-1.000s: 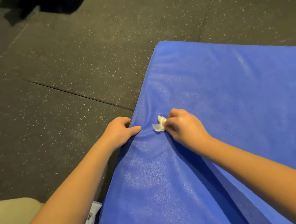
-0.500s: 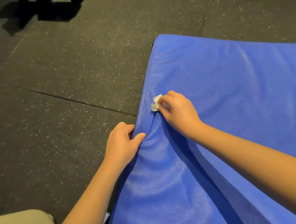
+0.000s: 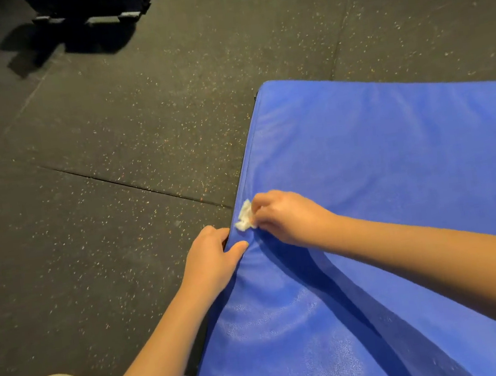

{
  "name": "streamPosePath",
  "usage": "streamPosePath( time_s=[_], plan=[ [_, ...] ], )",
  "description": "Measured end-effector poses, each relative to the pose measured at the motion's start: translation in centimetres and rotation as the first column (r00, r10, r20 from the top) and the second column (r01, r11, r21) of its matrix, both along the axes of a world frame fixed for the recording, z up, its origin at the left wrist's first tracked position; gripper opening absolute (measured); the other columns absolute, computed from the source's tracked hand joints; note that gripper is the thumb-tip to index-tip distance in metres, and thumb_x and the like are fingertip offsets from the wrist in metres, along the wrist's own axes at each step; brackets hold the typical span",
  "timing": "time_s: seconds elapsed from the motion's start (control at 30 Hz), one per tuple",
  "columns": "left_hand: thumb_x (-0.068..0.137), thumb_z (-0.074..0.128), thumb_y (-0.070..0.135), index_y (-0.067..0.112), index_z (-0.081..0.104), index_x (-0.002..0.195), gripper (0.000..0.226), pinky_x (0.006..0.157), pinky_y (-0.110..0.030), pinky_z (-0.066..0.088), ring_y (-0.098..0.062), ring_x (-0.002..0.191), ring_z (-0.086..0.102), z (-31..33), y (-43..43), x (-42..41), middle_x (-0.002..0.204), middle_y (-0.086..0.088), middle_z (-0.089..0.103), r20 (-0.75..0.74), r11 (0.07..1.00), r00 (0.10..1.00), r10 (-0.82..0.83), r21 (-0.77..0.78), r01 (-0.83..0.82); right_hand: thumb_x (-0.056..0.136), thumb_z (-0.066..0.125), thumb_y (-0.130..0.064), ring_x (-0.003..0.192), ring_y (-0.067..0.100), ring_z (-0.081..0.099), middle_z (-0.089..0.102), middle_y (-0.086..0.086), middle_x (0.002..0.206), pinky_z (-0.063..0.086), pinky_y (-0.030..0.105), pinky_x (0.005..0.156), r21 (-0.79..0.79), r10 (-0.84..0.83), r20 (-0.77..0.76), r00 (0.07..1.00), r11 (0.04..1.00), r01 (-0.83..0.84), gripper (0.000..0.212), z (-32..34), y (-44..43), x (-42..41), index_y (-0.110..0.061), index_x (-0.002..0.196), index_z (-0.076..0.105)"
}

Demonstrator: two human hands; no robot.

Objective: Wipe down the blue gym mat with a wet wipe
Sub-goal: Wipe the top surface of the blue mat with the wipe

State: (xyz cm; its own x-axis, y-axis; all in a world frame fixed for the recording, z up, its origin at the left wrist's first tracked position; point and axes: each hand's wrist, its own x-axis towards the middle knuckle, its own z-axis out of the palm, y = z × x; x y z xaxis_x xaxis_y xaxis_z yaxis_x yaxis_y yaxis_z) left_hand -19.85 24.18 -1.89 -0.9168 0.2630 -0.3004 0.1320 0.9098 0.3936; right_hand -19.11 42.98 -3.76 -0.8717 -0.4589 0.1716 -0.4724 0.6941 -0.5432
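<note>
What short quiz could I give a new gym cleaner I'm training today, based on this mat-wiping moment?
1. True or false: the right hand pinches the wet wipe.
2. Where does the left hand grip the blue mat? A) far corner B) left edge C) middle
3. Fill in: the mat lies on a dark speckled ____.
Key: 1 true; 2 B; 3 floor.

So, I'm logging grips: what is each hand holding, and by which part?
The right hand pinches the crumpled wet wipe by one end, on the blue gym mat. The left hand grips the mat's left edge, thumb on top.
</note>
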Motion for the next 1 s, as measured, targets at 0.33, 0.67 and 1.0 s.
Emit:
streamPosePath(
  time_s=[0.33,0.67,1.0],
  plan=[
    [0.093,0.052,0.04,0.021,0.062,0.113,0.03,0.087,-0.037,0.049,-0.016,0.096,0.062,-0.8,2.4,-4.8,0.107,0.005,0.065,0.435,0.975,0.894,0.112,0.124,-0.183,0.1,0.04,-0.021,0.101,0.028,0.049,0.044,0.007,0.127,0.043,0.037,0.066,0.5,0.208,0.271,0.94,0.804,-0.322,0.026,0.7,3.1,-0.7,-0.011,0.12,0.053],
    [0.095,0.056,0.022,0.019,0.065,0.101,0.011,0.063,-0.018,0.05,-0.012,0.073,0.062,-0.9,6.0,-9.3,0.088,0.001,0.067,0.471,0.929,0.871,0.141,0.242,-0.281,0.099,0.041,-0.014,0.102,0.026,0.045,0.045,0.007,0.117,0.033,0.032,0.062,0.621,0.215,0.195,0.957,0.728,-0.29,0.023,2.2,4.0,-3.9,-0.011,0.118,0.053],
    [0.087,0.067,0.014,0.008,0.055,0.101,0.02,0.07,-0.032,0.043,-0.016,0.075,0.049,0.3,5.3,-9.2,0.091,-0.01,0.06,0.403,0.907,0.913,0.07,0.356,-0.227,0.088,0.056,-0.007,0.07,0.034,0.05,0.051,0.013,0.083,0.032,0.035,0.051,0.092,-0.383,0.075,0.921,0.922,0.376,0.012,1.0,3.8,-4.1,-0.001,0.078,0.056]
  ],
)
